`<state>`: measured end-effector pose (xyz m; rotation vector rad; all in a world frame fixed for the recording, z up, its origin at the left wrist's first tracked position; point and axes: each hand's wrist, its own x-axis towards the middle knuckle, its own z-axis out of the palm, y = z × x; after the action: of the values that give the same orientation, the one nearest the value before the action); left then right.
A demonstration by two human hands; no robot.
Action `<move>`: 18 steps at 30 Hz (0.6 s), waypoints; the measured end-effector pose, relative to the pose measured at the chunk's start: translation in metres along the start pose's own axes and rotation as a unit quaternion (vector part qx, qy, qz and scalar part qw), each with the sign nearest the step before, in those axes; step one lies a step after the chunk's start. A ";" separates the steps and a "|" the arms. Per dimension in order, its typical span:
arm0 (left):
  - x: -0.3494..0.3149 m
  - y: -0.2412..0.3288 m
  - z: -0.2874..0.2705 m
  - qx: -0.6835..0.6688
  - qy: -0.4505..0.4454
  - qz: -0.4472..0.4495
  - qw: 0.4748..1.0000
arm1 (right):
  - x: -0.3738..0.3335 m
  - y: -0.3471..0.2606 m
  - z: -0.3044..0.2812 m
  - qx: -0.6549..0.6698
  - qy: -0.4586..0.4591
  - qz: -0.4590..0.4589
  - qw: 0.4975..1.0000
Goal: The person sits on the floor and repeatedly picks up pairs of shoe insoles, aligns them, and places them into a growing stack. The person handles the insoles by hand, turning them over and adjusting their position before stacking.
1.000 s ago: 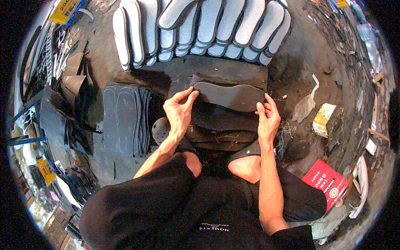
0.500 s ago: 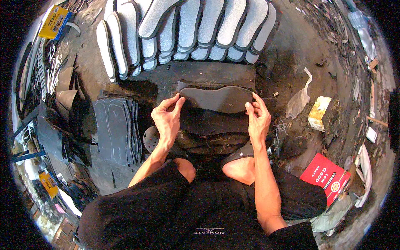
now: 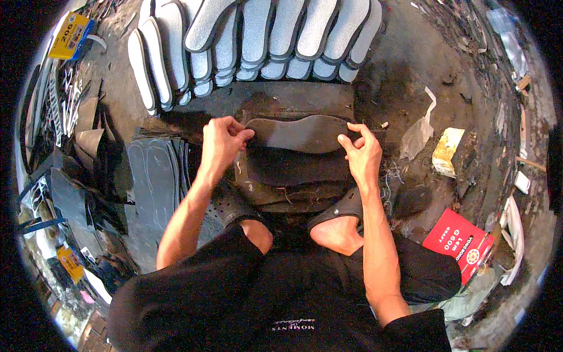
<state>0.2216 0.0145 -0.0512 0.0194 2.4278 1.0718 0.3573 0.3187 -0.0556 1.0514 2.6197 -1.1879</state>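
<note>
A dark grey insole (image 3: 299,135) lies crosswise in front of me, over a low dark board (image 3: 293,101). My left hand (image 3: 226,141) is closed in a pinch at its left tip, the other fingers curled in. At the right tip, my right hand (image 3: 365,154) has its thumb and forefinger on the edge, the remaining fingers bent. Just nearer to me, a black sheet-like piece (image 3: 293,167) lies under the insole's near edge. How firmly each pinch grips cannot be made out.
Rows of pale-topped insoles (image 3: 284,29) lie beyond the board. Dark sheets with traced sole outlines (image 3: 155,176) are stacked at left, beside scraps (image 3: 76,188). A red can (image 3: 460,243) stands at right, near a yellowish scrap (image 3: 448,152). My clogs (image 3: 334,211) flank the near side.
My left hand has turned and its fingers curled in more tightly at the insole's left tip. The insole and my right hand sit slightly higher and further left in the view, which has shifted too.
</note>
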 end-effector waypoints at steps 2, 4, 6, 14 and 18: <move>0.016 0.000 -0.017 -0.016 -0.070 -0.013 0.997 | 0.005 -0.011 -0.008 -0.140 0.031 -0.089 0.986; 0.031 -0.018 -0.021 0.028 -0.090 0.021 0.995 | 0.008 -0.036 -0.017 -0.132 -0.015 -0.065 0.989; 0.029 -0.017 -0.019 0.005 -0.081 0.036 0.996 | 0.014 -0.041 -0.016 -0.105 0.029 -0.155 0.982; 0.017 -0.014 0.010 0.019 0.006 0.050 0.999 | 0.050 -0.045 0.069 -0.270 0.144 -0.324 0.895; 0.001 -0.002 0.003 0.033 0.003 0.088 0.996 | 0.062 -0.058 0.073 -0.224 0.139 -0.353 0.898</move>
<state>0.2224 0.0149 -0.0549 0.2575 2.5025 1.0676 0.2598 0.2759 -0.0903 0.1782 3.3971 -0.4271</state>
